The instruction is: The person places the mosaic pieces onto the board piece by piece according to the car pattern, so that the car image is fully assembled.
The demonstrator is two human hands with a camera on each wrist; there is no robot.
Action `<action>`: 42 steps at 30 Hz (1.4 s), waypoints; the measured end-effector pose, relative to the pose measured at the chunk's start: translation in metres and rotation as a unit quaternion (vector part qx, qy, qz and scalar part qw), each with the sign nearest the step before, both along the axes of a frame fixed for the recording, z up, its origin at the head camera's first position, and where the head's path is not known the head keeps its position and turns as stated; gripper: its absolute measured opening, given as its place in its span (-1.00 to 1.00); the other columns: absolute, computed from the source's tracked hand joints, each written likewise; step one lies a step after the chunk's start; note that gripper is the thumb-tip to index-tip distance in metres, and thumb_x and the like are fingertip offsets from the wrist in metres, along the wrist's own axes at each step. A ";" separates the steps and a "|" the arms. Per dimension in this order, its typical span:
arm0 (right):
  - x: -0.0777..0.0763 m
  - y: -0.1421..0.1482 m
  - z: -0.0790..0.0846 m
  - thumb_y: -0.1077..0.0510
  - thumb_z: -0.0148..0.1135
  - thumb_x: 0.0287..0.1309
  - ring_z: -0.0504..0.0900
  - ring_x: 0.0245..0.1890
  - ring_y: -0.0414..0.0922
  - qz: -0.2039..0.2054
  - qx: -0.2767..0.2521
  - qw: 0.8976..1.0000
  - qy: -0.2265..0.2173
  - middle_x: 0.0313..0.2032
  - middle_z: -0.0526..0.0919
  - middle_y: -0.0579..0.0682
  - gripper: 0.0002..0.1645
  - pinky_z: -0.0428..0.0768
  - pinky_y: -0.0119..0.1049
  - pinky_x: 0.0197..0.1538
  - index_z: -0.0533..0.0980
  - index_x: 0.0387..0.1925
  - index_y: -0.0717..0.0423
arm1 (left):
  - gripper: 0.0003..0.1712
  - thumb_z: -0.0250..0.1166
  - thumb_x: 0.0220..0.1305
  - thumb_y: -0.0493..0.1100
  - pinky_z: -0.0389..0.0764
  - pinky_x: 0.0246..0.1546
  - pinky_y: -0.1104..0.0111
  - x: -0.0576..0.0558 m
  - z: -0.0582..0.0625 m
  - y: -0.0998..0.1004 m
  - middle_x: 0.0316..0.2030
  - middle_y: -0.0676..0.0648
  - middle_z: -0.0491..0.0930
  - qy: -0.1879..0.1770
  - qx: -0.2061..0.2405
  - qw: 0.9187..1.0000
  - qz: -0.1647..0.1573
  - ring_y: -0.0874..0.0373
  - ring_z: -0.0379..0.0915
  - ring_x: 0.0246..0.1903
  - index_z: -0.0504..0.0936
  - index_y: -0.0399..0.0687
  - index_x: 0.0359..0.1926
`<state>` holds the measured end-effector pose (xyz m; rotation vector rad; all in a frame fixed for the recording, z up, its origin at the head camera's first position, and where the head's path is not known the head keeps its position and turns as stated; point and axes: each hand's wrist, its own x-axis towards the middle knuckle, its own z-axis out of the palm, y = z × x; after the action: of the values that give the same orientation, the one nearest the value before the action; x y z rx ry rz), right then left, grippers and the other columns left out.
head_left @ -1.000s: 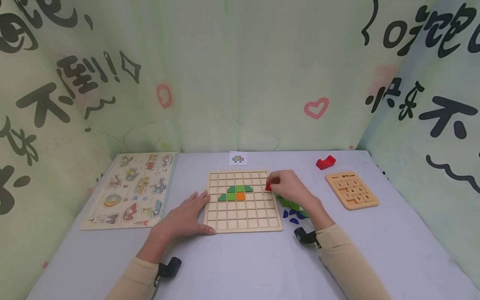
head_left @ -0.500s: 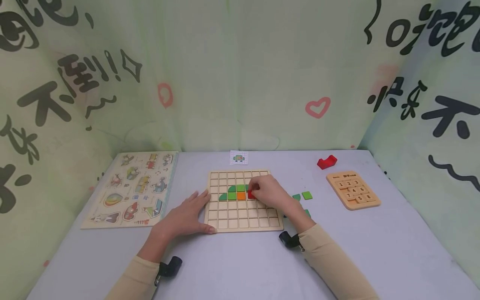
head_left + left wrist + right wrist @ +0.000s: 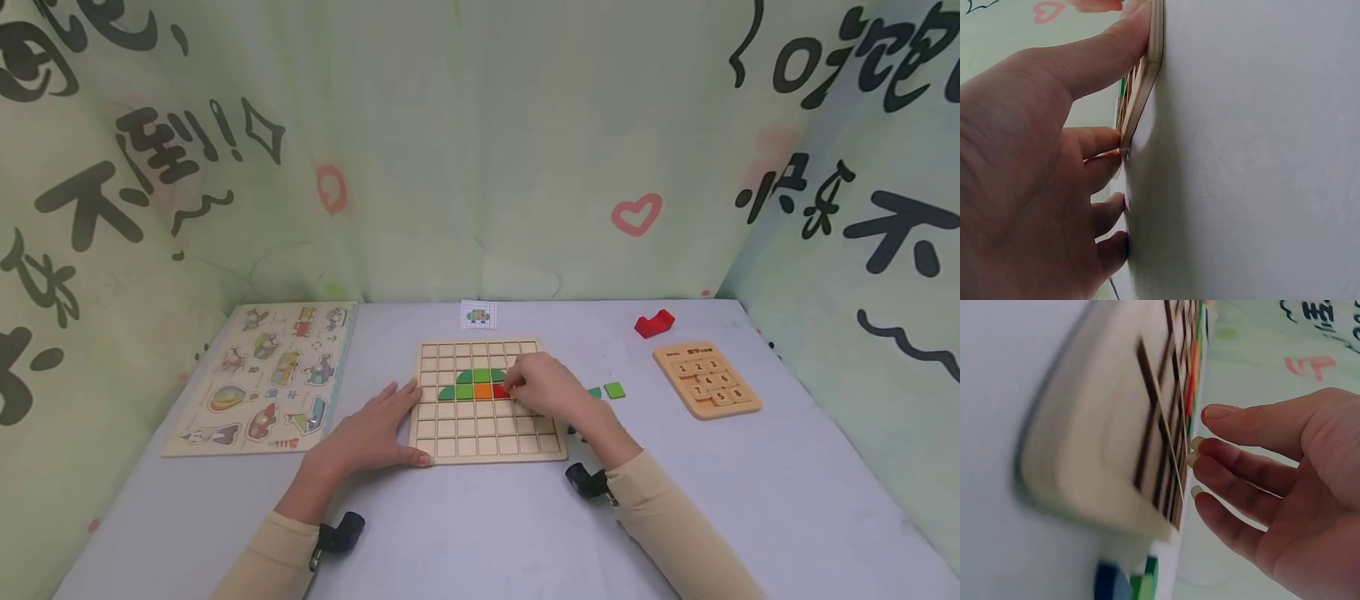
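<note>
A wooden grid board [image 3: 450,429] lies on the table, with green pieces [image 3: 464,391], an orange square [image 3: 483,391] and a red square [image 3: 499,391] in its cells. My left hand [image 3: 372,433] rests at the board's left side, fingers spread along the edge and thumb on the near corner. The right hand [image 3: 550,386] is over the board's right half, its fingertips beside the red square. In the right wrist view, nothing shows between the thumb and fingers of that hand [image 3: 1285,481]. Whether a fingertip touches the red square is hard to tell.
Loose green pieces [image 3: 614,390] and partly hidden blue ones lie right of the board. Behind it is a small pattern card [image 3: 477,315]. A picture puzzle [image 3: 247,375] lies left; a wooden number board [image 3: 707,381] and a red curved object [image 3: 654,323] lie right.
My right hand has carried the red square left from the board's right side and set it beside the orange square. Its fingers have since eased slightly right. The left hand keeps its place.
</note>
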<state>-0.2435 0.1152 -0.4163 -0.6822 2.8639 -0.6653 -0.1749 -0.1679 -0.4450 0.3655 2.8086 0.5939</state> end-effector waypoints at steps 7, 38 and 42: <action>-0.007 0.039 0.006 0.30 0.22 0.18 0.54 -0.28 -0.09 -0.063 -0.006 0.998 -0.022 -0.28 0.69 -0.02 -0.73 0.58 -0.27 -0.19 0.71 -0.10 0.14 | 0.33 0.45 -0.13 0.45 0.21 0.38 -0.28 0.001 0.001 0.000 0.58 0.05 -0.01 -0.003 0.000 1.000 -0.001 -0.11 -0.20 0.58 0.08 0.04 0.56; -0.009 0.052 0.000 0.37 0.17 0.22 0.51 -0.27 -0.08 -0.069 -0.043 0.997 -0.015 -0.27 0.68 0.01 -0.70 0.54 -0.31 -0.22 0.70 -0.08 0.16 | 0.30 0.46 -0.11 0.43 0.19 0.44 -0.18 0.002 0.002 0.000 0.58 0.04 0.00 -0.002 0.007 1.000 -0.004 -0.11 -0.18 0.58 0.10 0.02 0.56; -0.008 0.041 0.001 0.32 0.18 0.21 0.55 -0.28 -0.09 -0.072 -0.066 0.995 -0.009 -0.27 0.73 0.00 -0.79 0.59 -0.28 -0.17 0.70 -0.22 0.13 | 0.30 0.45 -0.10 0.43 0.18 0.44 -0.18 0.002 0.003 -0.001 0.58 0.02 0.01 -0.001 0.009 1.000 -0.006 -0.12 -0.18 0.58 0.10 0.00 0.55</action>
<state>-0.2512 0.1557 -0.4151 -0.4869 2.8925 -0.8839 -0.1733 -0.1685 -0.4418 0.3842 2.7984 0.6160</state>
